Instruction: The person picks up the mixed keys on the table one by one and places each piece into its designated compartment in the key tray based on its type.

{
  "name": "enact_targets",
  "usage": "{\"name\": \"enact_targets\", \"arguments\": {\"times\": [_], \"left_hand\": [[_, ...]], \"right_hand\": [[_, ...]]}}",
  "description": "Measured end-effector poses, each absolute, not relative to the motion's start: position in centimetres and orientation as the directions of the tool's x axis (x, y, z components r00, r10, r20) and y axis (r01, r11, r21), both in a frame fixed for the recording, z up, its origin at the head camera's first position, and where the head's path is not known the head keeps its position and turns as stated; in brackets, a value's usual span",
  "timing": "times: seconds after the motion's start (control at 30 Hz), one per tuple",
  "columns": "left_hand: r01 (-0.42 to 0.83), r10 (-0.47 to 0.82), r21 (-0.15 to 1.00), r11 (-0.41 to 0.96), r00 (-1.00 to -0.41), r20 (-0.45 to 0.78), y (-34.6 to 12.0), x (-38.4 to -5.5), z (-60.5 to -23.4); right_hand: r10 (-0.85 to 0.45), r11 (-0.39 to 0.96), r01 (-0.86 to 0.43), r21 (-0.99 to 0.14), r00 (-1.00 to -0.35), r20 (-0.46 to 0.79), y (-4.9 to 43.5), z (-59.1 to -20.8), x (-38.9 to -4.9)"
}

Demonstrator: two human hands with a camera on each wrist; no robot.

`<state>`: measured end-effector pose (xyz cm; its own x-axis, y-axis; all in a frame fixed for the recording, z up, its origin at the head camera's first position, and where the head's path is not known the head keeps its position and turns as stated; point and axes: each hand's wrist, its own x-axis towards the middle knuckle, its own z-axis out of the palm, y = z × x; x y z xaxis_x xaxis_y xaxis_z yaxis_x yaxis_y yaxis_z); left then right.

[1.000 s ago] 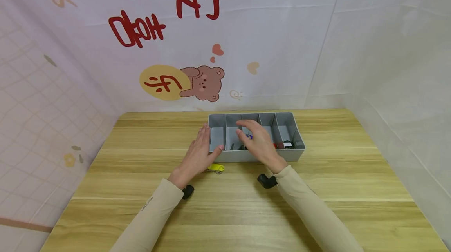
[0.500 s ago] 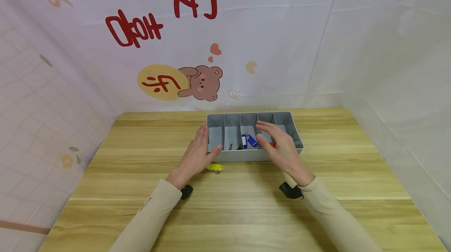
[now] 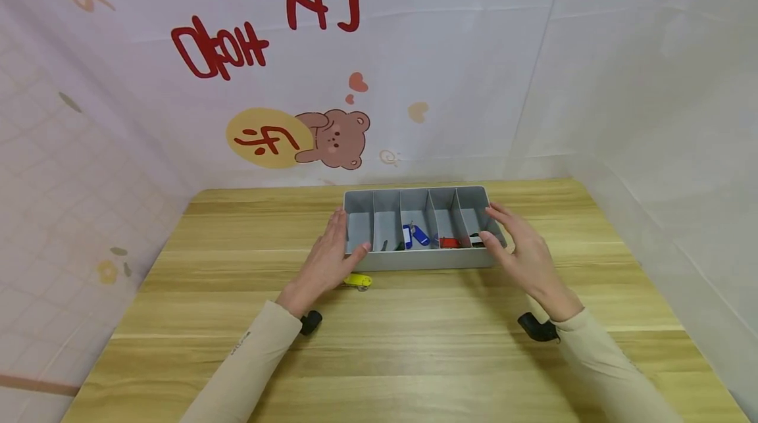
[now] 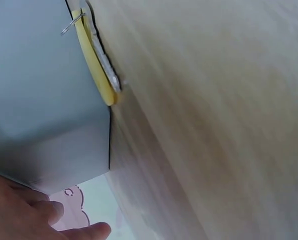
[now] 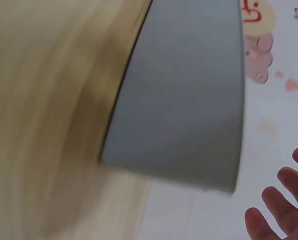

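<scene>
A grey divided box (image 3: pixel 435 259) stands toward the back of the table. My left hand (image 3: pixel 320 266) rests at its left end, fingers extended along the side wall and thumb at the front rim. At the opposite end is my right hand (image 3: pixel 528 257), fingers spread and thumb over the front right corner. Apart from the box wall, the right fingertips (image 5: pixel 259 222) show in the right wrist view. On the table in front, a yellow key tag (image 3: pixel 358 279) lies below the left thumb; the left wrist view shows its ring and key beside the tag (image 4: pixel 95 65).
Inside the box, blue key tags (image 3: pixel 421 235) lie in the middle compartment and a red tag (image 3: pixel 450 243) in the one to its right. A black-and-white piece (image 3: pixel 476 239) sits in the rightmost compartment. Behind stands a printed white backdrop (image 3: pixel 462 48).
My right hand has moved right, from above the middle of the box to its right end, uncovering the blue and red tags. The left hand stays at the left end.
</scene>
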<state>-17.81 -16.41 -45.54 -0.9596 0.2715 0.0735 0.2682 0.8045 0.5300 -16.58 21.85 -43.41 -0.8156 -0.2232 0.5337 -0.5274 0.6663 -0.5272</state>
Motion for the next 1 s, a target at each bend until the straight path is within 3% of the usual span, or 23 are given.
{"name": "enact_targets", "arguments": {"times": [0.2, 0.43, 1.0], "left_hand": [[0.258, 0.268, 0.558, 0.789, -0.961, 0.066, -16.7, -17.8, -45.6], [0.307, 0.287, 0.59, 0.747, -0.949, 0.131, -17.0, -17.4, -45.2], [0.418, 0.303, 0.65, 0.635, -0.909, 0.287, -18.6, -14.2, -44.2]], "right_hand": [[-0.217, 0.709, -0.418, -0.568, -0.895, 0.389, 23.5, -44.2, -17.1], [-0.252, 0.739, -0.352, -0.575, -0.935, 0.249, 24.1, -45.2, -17.7], [-0.271, 0.75, -0.335, -0.571, -0.942, 0.197, 24.4, -45.8, -17.7]]}}
